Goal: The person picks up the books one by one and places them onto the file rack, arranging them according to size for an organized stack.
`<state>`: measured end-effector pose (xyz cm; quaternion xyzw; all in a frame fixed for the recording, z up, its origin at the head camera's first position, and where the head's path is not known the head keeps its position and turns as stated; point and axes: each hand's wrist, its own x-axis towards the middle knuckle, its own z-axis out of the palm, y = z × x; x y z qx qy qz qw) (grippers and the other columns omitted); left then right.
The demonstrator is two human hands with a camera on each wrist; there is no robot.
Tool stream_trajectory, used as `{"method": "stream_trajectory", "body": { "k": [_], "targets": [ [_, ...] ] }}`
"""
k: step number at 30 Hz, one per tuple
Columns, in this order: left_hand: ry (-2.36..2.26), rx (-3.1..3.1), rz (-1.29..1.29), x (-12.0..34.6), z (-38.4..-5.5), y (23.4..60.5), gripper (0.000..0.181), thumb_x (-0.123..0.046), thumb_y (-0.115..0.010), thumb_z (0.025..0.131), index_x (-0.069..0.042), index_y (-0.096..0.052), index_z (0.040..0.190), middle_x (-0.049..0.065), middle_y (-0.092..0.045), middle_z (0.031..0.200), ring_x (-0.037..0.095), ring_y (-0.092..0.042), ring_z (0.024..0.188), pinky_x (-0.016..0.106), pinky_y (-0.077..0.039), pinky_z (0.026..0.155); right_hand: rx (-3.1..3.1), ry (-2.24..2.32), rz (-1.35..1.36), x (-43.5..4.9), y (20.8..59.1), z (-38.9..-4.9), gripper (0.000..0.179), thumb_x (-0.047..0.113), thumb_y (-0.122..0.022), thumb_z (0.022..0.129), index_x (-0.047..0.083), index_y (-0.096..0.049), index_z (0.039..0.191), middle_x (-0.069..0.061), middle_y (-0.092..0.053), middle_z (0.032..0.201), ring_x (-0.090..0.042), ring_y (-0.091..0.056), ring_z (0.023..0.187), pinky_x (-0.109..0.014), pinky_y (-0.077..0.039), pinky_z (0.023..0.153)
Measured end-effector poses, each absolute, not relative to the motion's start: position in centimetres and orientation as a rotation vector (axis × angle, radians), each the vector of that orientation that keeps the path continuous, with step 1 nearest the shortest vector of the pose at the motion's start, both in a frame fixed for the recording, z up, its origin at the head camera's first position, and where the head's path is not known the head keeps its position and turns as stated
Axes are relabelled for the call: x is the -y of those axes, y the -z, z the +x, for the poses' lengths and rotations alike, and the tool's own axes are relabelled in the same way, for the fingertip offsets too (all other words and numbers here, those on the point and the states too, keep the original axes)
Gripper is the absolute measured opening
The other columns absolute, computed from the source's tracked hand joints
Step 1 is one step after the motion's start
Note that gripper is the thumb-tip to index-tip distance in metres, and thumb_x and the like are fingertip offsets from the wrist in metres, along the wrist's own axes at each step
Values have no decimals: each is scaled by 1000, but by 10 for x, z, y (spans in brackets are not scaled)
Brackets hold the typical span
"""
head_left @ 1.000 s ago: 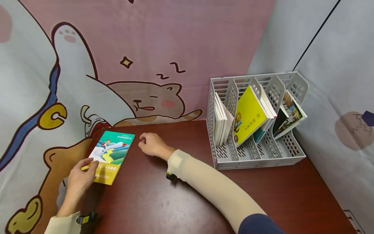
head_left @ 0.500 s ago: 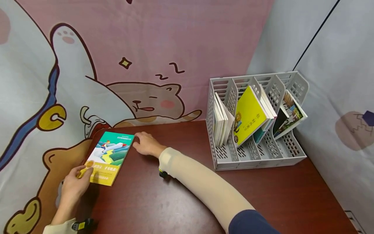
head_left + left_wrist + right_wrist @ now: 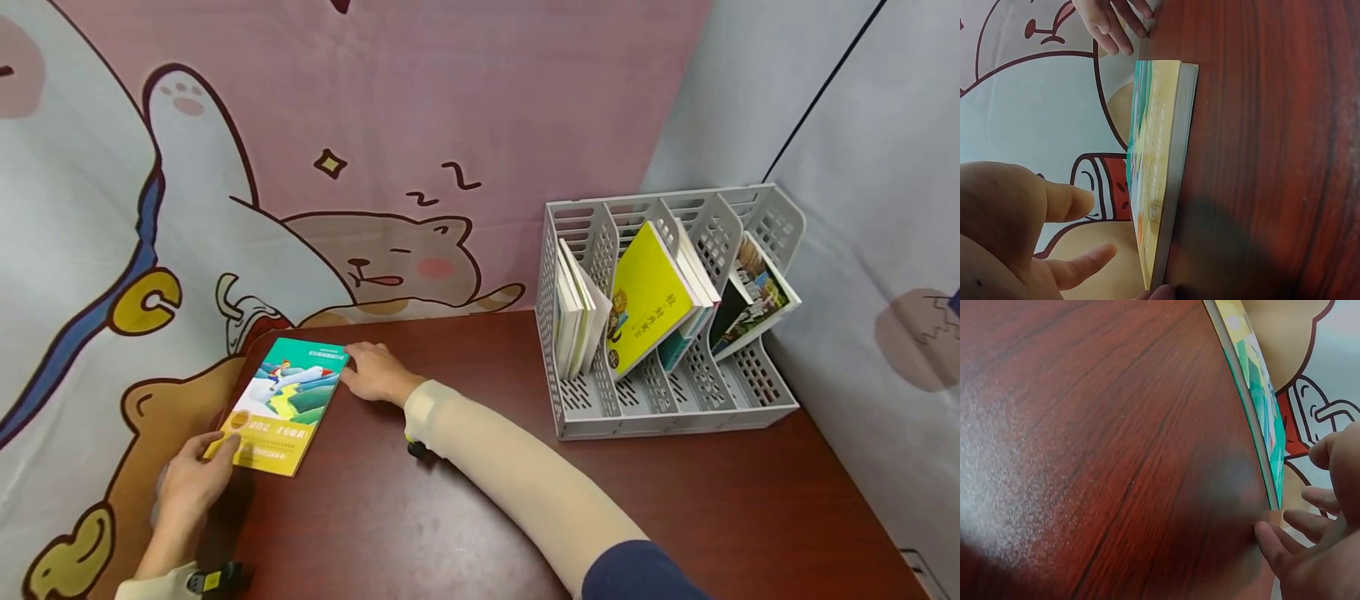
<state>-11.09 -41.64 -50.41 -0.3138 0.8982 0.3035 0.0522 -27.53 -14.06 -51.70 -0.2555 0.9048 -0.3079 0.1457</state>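
A paperback book (image 3: 288, 404) with a teal, white and yellow cover lies flat on the brown table, near its left edge. By the book's lower left corner is my left hand (image 3: 193, 479), thumb over the cover's edge. One fingertip (image 3: 1164, 292) meets that corner in the left wrist view, while other fingers extend loosely beyond the book. My right hand (image 3: 378, 372) is at the upper right corner, its fingers (image 3: 1272, 545) loosely extended. A fingertip is at the corner of the book (image 3: 1259, 419) in the right wrist view; whether it presses there, I cannot tell.
On the table's right side stands a grey slotted file rack (image 3: 678, 425). Several books lean inside it, among them a yellow book (image 3: 648, 304). A cartoon-printed cloth (image 3: 465, 100) hangs behind the brown table (image 3: 465, 517) and along its left side.
My right hand has moved left to the book's upper right corner. My left hand has drawn back slightly down and left along the cover. The book has stayed about where it was.
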Motion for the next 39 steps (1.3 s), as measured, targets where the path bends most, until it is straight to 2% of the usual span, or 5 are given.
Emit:
{"method": "stream_trajectory", "body": {
  "k": [18,27,30,34,39],
  "targets": [
    [-953,-2713,-1013,420,-104,505,76,-59,-47,111,2,-48,156,40,-48,158,58,-48,140,68,-43,107,-2601,701,-699,155,514,-269,55,38,-41,117,29,-42,171,4,-30,184,-26,-31,167,-43,-29,138],
    [-956,-2736,-990,419,-105,504,73,-58,-46,112,2,-50,155,38,-49,159,60,-46,142,68,-42,109,-2602,751,-666,149,511,-281,52,35,-43,118,25,-47,169,5,-47,174,-25,-41,158,-39,-38,131],
    [-998,-2747,-1000,420,-107,505,72,-54,-50,112,2,-49,156,39,-49,157,54,-56,130,53,-51,95,-2607,780,-637,144,511,-284,52,36,-48,117,24,-49,167,2,-51,170,-24,-45,157,-36,-43,128],
    [-1138,-2730,-1010,423,-112,506,75,-46,-60,110,6,-42,161,41,-46,153,24,-75,88,21,-51,66,-2590,802,-606,138,512,-286,52,37,-52,115,22,-50,165,-2,-51,169,-24,-44,160,-37,-43,129],
    [-1177,-2672,-1047,422,-119,505,86,-47,-66,107,5,-34,168,39,-46,154,28,-64,101,17,-44,59,-2613,764,-642,129,512,-287,45,34,-54,114,16,-63,155,-1,-65,156,-19,-58,148,-33,-50,122]
  ]
}}
